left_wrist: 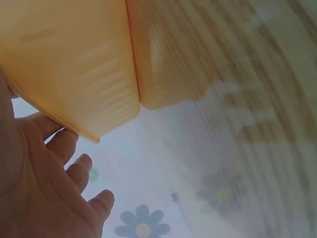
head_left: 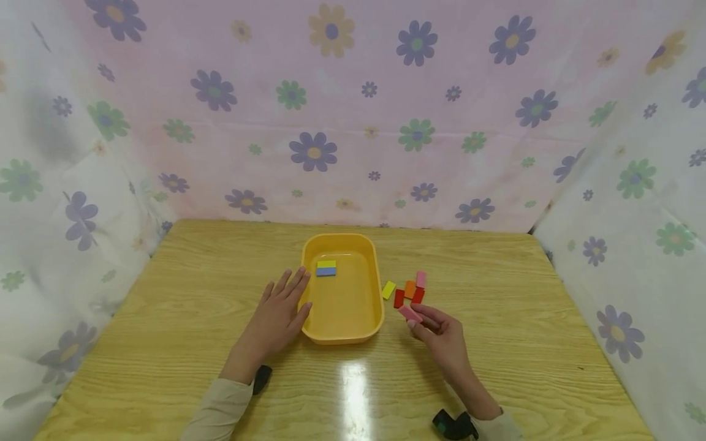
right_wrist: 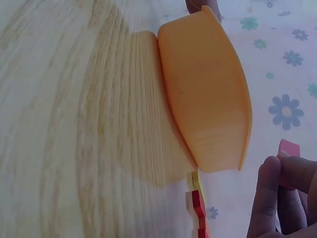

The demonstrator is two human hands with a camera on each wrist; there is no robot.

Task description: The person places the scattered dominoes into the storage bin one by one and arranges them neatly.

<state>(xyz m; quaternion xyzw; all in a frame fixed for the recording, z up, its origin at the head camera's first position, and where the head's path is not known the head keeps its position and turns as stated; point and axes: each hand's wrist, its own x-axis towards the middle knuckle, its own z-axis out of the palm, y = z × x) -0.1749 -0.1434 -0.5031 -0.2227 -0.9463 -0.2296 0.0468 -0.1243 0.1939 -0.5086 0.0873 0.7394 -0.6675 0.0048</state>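
A pink block (head_left: 410, 313) is pinched between the thumb and fingers of the right hand (head_left: 444, 340), closed to the block's thickness, just right of the yellow tray (head_left: 347, 309). By the left hand (head_left: 278, 315), spread with fingers extended, the tray's left rim is touched.

Inside the tray, toward its far left, a yellow block (head_left: 326, 264) and a blue block (head_left: 326, 272) are laid side by side. Right of the tray, beyond the pinched block, a loose cluster is formed by a second yellow block (head_left: 388, 290), two red blocks (head_left: 399, 299), an orange block (head_left: 410, 289) and another pink block (head_left: 421, 280).

All is supported by a glossy, wood-grained table (head_left: 474, 257), on which a bright glare is thrown in front of the tray. Behind the tray, a pinkish flower-printed cloth (head_left: 353, 110) is hung; whiter flowered cloth (head_left: 623, 245) is seen at both sides.
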